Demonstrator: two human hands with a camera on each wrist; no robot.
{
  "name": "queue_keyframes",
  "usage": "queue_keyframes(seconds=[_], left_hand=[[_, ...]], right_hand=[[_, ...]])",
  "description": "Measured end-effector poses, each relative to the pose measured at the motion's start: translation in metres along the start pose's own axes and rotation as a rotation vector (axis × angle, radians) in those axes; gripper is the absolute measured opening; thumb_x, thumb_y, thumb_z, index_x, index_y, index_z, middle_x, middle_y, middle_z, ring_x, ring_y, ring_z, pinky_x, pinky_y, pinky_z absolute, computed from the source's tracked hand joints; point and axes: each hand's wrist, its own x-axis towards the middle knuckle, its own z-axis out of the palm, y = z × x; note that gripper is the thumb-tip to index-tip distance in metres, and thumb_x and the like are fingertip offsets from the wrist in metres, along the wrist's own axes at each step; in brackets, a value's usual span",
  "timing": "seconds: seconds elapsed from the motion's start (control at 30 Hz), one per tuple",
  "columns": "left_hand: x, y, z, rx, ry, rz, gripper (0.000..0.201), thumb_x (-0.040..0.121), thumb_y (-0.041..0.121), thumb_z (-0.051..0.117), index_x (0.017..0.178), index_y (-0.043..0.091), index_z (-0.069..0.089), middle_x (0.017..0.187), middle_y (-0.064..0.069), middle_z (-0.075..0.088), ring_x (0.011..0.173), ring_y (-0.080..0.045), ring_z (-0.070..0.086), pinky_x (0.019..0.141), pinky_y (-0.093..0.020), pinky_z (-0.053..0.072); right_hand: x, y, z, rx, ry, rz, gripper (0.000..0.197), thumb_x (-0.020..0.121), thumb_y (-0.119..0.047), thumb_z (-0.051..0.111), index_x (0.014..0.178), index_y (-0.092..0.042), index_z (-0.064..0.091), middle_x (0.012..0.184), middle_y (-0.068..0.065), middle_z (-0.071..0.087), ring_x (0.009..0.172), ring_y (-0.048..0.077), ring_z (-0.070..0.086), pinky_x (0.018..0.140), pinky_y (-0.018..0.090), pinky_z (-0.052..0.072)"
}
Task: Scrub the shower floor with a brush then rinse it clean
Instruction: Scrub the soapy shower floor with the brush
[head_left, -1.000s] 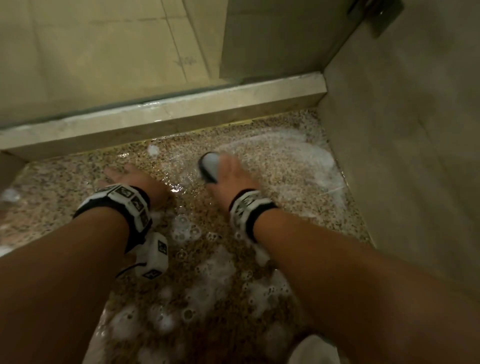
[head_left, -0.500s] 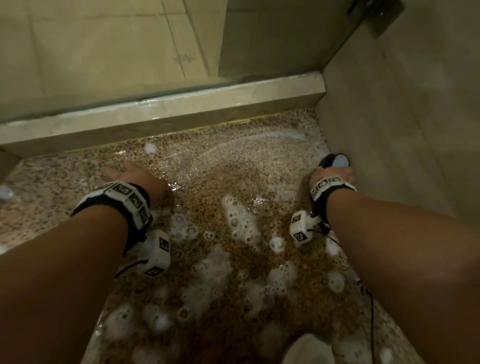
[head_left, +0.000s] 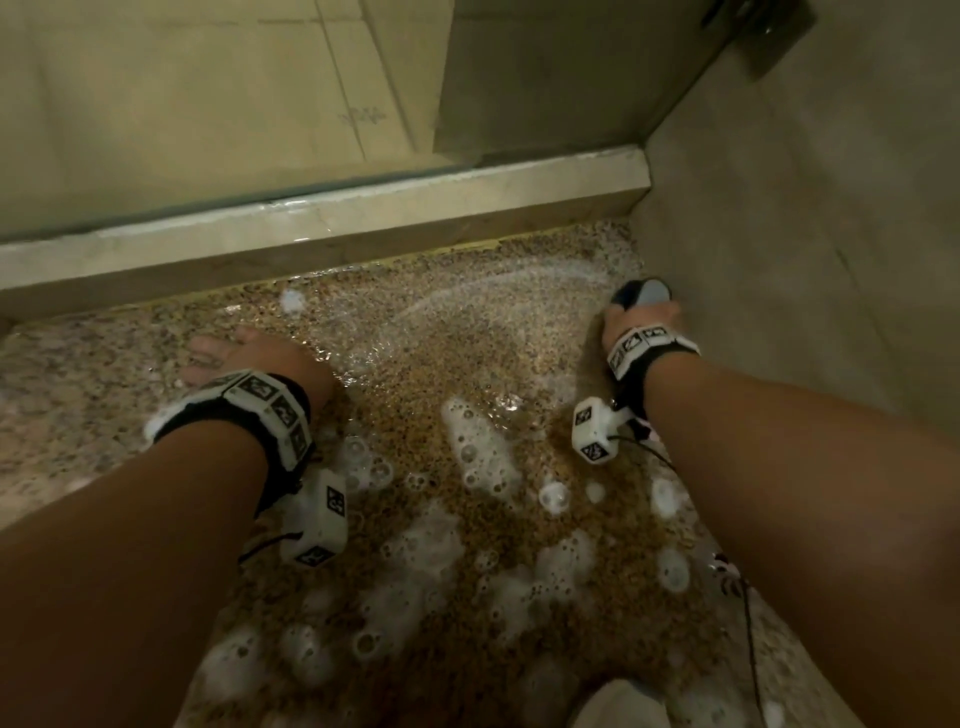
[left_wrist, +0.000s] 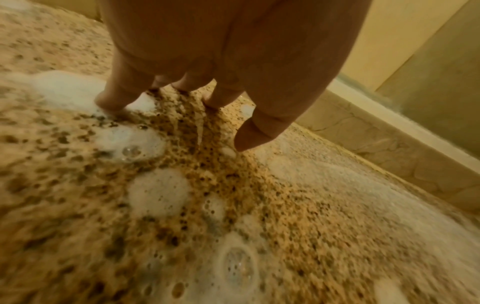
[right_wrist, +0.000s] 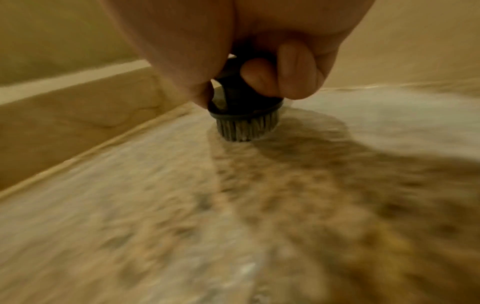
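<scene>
Hands (head_left: 641, 325) and brush (head_left: 644, 293) tight against wall (head_left: 779, 260)

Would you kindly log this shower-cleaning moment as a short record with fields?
right hand: grips the brush, bristles down on the floor
brush position: beside the right wall, near the far corner
left hand: fingers spread, pressed flat on the wet floor
floor: speckled stone, wet, with foam patches
far edge: raised curb
rinse: not yet done, suds remain
</scene>
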Motion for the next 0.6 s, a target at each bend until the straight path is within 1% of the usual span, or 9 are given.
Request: queue_keyframes(seconds=[0.07,0.13,0.2,0.23,0.27,0.33,0.4,0.5,0.6], left_hand=[[-0.003,-0.007,-0.003,-0.010,0.006,0.052,0.099,0.091,0.050,0.064,0.162,0.016,0.004,0.166,-0.020,-0.007,0.151,-0.049,0.004,0.121,-0.062,0.017],[-0.006,-0.016,-0.006,-0.003,-0.015,0.108,0.094,0.094,0.049,0.061,0.162,0.019,0.004,0.167,-0.017,-0.008,0.151,-0.048,0.003,0.122,-0.062,0.016],[-0.003,-0.023,-0.009,-0.006,-0.018,0.153,0.080,0.096,0.043,0.058,0.161,0.022,0.015,0.167,-0.016,-0.004,0.151,-0.048,0.008,0.121,-0.061,0.020],[-0.001,-0.029,-0.011,-0.018,-0.015,0.173,0.070,0.096,0.040,0.058,0.157,0.022,0.027,0.166,-0.016,0.007,0.148,-0.048,0.019,0.118,-0.061,0.027],[0.003,-0.036,-0.013,-0.034,0.002,0.203,0.060,0.095,0.035,0.059,0.149,0.022,0.039,0.161,-0.018,0.024,0.141,-0.047,0.035,0.112,-0.058,0.038],[0.006,-0.051,-0.019,-0.108,0.056,0.257,0.039,0.090,0.024,0.061,0.128,0.016,0.054,0.130,-0.015,0.056,0.109,-0.037,0.059,0.089,-0.045,0.054],[0.008,-0.067,-0.023,-0.160,0.109,0.266,0.025,0.090,0.019,0.059,0.114,0.014,0.058,0.106,-0.012,0.063,0.089,-0.032,0.061,0.076,-0.038,0.053],[0.008,-0.088,-0.026,-0.179,0.125,0.177,0.035,0.090,0.027,0.061,0.123,0.015,0.059,0.125,-0.018,0.059,0.105,-0.037,0.062,0.090,-0.045,0.056],[0.010,-0.103,-0.024,-0.192,0.116,0.125,0.059,0.091,0.042,0.067,0.142,0.016,0.050,0.148,-0.017,0.042,0.126,-0.040,0.053,0.103,-0.046,0.049]], right_hand=[[-0.019,-0.039,0.000,0.223,-0.001,-0.058,0.060,0.105,-0.027,0.044,0.157,-0.005,0.024,0.157,0.024,0.031,0.140,0.043,0.038,0.112,0.049,0.034],[-0.054,-0.076,0.013,0.223,-0.017,-0.257,0.061,0.100,-0.030,0.053,0.150,-0.001,0.033,0.152,0.021,0.038,0.137,0.039,0.044,0.108,0.046,0.039],[-0.096,-0.111,0.034,0.209,-0.049,-0.393,0.060,0.100,-0.033,0.055,0.147,-0.003,0.033,0.148,0.018,0.040,0.128,0.037,0.052,0.098,0.043,0.046],[-0.114,-0.125,0.045,0.189,-0.069,-0.441,0.059,0.101,-0.035,0.054,0.146,-0.004,0.031,0.147,0.016,0.039,0.123,0.037,0.055,0.094,0.042,0.048],[-0.133,-0.133,0.053,0.156,-0.088,-0.470,0.058,0.101,-0.036,0.054,0.145,-0.006,0.030,0.146,0.015,0.038,0.119,0.037,0.058,0.088,0.042,0.049],[-0.159,-0.145,0.067,0.077,-0.110,-0.599,0.055,0.101,-0.035,0.054,0.143,-0.008,0.030,0.143,0.013,0.039,0.110,0.038,0.062,0.079,0.043,0.050],[-0.174,-0.155,0.083,-0.006,-0.142,-0.793,0.052,0.100,-0.034,0.058,0.140,-0.013,0.033,0.136,0.012,0.041,0.108,0.037,0.062,0.080,0.045,0.053],[-0.204,-0.174,0.096,-0.101,-0.223,-1.043,0.051,0.098,-0.031,0.061,0.142,-0.023,0.036,0.132,0.014,0.041,0.115,0.041,0.056,0.092,0.052,0.053],[-0.219,-0.183,0.098,-0.146,-0.283,-1.138,0.053,0.097,-0.033,0.063,0.143,-0.027,0.039,0.133,0.012,0.039,0.120,0.038,0.050,0.097,0.053,0.050]])
